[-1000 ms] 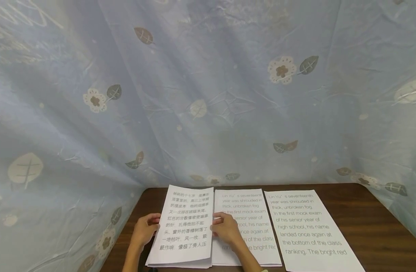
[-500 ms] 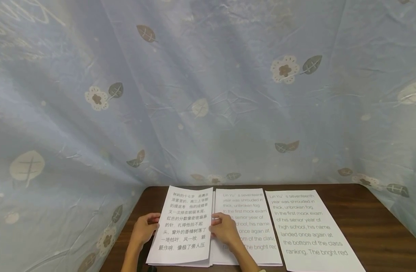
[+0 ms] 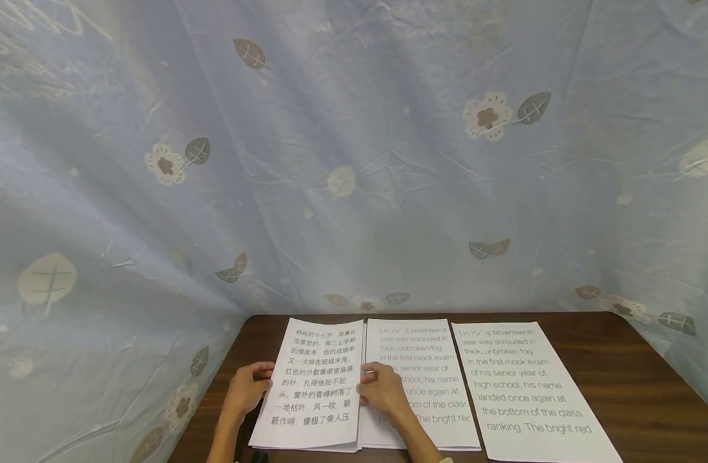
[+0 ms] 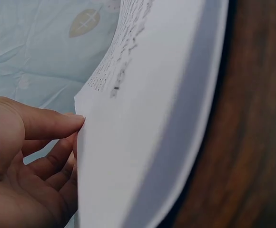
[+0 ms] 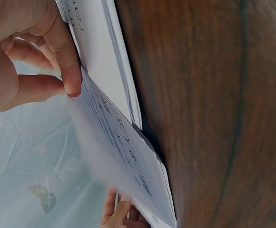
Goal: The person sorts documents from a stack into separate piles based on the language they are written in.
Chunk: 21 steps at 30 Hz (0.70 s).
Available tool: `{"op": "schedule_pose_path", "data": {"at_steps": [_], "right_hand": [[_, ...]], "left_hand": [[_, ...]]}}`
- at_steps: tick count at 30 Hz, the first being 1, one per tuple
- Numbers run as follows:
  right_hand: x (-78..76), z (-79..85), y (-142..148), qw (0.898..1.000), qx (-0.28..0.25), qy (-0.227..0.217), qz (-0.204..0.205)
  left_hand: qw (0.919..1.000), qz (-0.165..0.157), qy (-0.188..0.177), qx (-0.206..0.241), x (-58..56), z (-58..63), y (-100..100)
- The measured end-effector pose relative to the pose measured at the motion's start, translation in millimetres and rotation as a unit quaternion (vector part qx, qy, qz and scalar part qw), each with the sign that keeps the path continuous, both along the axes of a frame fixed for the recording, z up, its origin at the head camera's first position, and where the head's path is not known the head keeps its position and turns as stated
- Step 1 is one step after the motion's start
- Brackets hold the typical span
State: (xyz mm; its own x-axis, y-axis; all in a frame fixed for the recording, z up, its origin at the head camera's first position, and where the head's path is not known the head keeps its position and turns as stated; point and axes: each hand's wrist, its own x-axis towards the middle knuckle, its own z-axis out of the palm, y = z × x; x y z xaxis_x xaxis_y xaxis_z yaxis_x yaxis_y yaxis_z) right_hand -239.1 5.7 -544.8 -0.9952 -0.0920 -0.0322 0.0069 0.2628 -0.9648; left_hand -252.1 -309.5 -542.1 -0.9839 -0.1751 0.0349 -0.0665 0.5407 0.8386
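In the head view, I have the Chinese-print sheet (image 3: 316,386) at the left end of the row of papers on the table (image 3: 637,379). The left hand (image 3: 245,391) pinches its left edge, and the right hand (image 3: 384,390) pinches its right edge, almost level with each other; I judge that this two-sided hold prevents the thin paper from folding or slipping. The sheet bends a little, and more pages (image 3: 360,440) show past its right edge. The middle English stack (image 3: 435,360) lies just beside, partly covered by the right forearm. The right English sheet (image 3: 518,386) lies further right, so that, I think, each print can be read. Brown wood shows beyond it, where I have more room than at the left, near the patterned cloth (image 3: 354,225).

In the left wrist view, the thumb and fingers meet narrowly on the paper edge.

In the right wrist view, the right thumb and forefinger hold the opposite edge, and the papers' near edges run beside the wood.
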Motion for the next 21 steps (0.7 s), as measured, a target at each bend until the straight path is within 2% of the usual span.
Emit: {"op": "schedule_pose_path", "data": {"at_steps": [6,13,16,21], "right_hand": [[-0.3,8.6,9.4,0.999,0.033,0.031,0.000],[-0.4,14.1,27.1,0.999,0.039,0.027,0.005],[0.3,14.7,39.0,0.999,0.040,0.025,0.006],[3.0,14.8,65.9,0.998,0.060,0.021,-0.018]], "left_hand": [[0.9998,0.004,0.015,-0.012,-2.9,0.7,-1.4],[0.9994,0.012,0.018,-0.027,0.3,10.3,1.7],[0.9996,0.013,0.018,-0.016,2.4,15.1,9.9],[0.9995,-0.003,0.031,-0.005,1.2,19.2,34.5]]}}
